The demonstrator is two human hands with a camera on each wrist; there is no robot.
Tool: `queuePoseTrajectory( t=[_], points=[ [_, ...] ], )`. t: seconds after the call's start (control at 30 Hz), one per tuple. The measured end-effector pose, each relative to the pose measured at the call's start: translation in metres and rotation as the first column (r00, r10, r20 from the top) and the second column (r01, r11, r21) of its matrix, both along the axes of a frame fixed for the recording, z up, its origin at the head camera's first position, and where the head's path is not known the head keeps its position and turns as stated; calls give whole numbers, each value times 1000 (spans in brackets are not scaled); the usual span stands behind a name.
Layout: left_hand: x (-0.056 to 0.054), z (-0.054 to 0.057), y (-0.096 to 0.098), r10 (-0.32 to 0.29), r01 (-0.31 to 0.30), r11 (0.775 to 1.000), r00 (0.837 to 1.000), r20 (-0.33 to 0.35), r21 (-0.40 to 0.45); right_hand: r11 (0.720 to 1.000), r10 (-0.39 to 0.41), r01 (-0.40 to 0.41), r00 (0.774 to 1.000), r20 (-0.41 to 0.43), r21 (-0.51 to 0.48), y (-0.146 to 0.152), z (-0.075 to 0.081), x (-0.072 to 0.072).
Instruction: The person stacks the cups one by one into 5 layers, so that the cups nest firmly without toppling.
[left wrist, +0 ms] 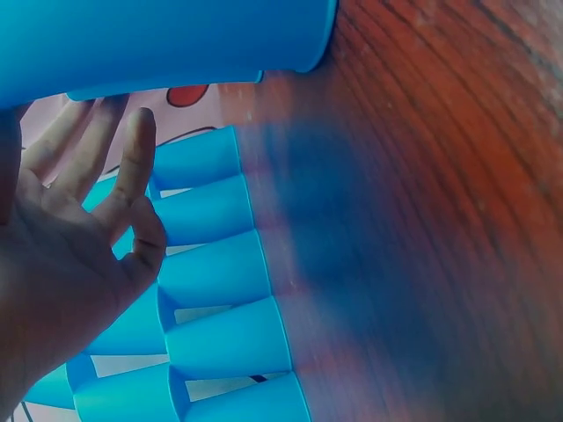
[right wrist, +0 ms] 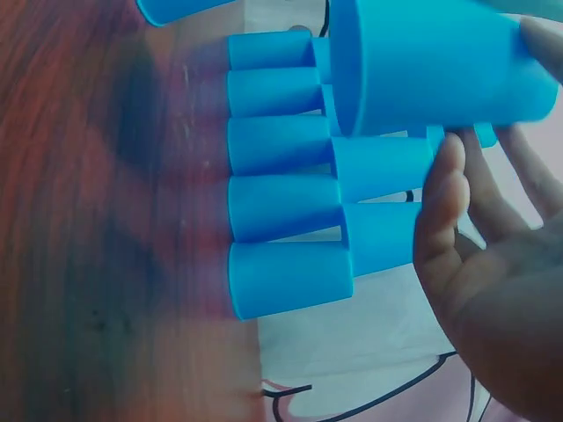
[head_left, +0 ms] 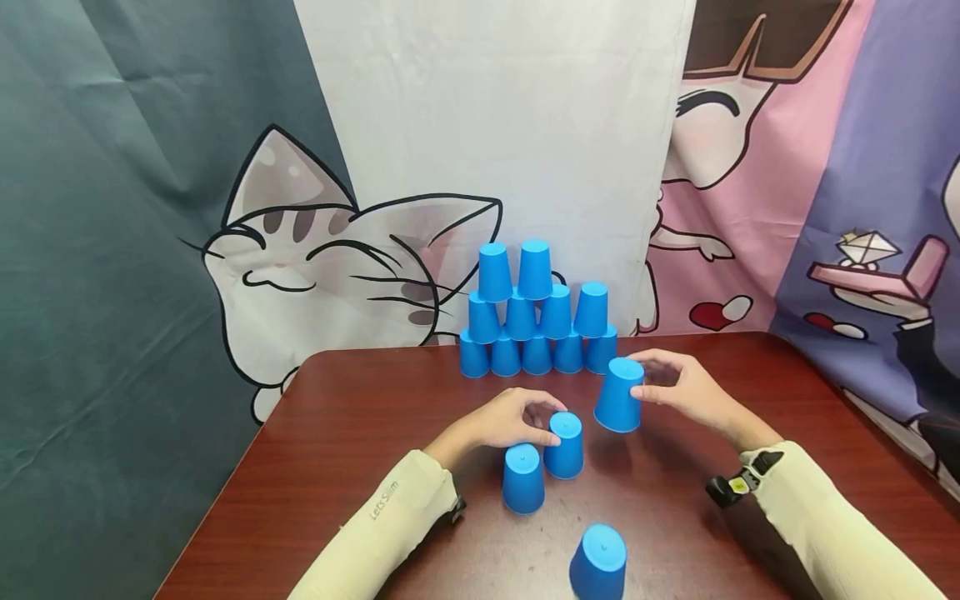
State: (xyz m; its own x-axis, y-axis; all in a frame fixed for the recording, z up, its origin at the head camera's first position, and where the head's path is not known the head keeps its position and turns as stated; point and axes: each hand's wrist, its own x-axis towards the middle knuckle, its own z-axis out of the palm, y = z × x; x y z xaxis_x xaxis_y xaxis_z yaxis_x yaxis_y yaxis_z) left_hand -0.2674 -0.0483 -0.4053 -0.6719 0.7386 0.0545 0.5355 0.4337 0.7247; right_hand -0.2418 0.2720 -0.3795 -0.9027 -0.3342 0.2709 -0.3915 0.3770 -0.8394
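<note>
My right hand (head_left: 678,389) pinches an upside-down blue cup (head_left: 619,396) near its narrow end, thumb on the near side. This cup hangs above the table, tilted a little; in the right wrist view the cup (right wrist: 431,66) crosses the top. With thumb and fingers about its top, my left hand (head_left: 512,419) holds a second blue cup (head_left: 565,446), apparently standing on the table. Just left of that stands another inverted cup (head_left: 522,479). In the left wrist view a near cup (left wrist: 167,44) partly hides the fingers of the left hand (left wrist: 75,207).
At the table's back stands a stack of inverted blue cups (head_left: 536,354) in three rows, with two cups (head_left: 535,271) on top. Another inverted cup (head_left: 600,562) is at the near edge of view. A printed cloth (head_left: 487,108) hangs behind the brown table (head_left: 360,408).
</note>
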Motion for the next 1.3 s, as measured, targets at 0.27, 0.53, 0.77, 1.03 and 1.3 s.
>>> queuePoseTrajectory(
  t=[0.27,0.53,0.77,1.03,1.3],
  points=[
    [2,1,-2,1,-1,1000,1000,10,-25,978,-211,211,978,-8,-9,-12,15,-7],
    [1,3,-1,-12,12,1000,1000,-2,-28,941,-325,313,942,-88,-129,-23,29,-23],
    [1,5,-1,-13,12,999,1000,-21,-44,925,-365,354,929,-64,-141,-32,51,-42],
    [1,1,-1,-16,15,999,1000,-16,-49,908,-399,386,915,-53,-162,-46,76,-65],
    [2,1,-1,-32,29,998,998,-45,-63,891,-433,414,898,-74,-184,-60,86,-90]
  ],
)
